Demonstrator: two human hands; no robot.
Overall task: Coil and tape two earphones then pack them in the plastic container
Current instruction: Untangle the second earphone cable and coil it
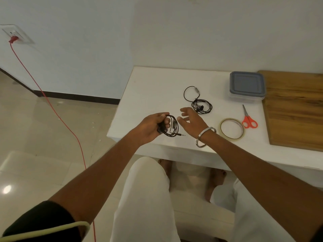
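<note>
Our left hand (150,127) grips the coiled earphone (172,127) over the table's (157,84) front-left corner, its loop hanging upright with the plug toward our right hand (189,120), which hovers just beside, fingers spread, holding nothing. The tape roll (231,128) lies flat toward the front edge, nearer that right hand.
</note>
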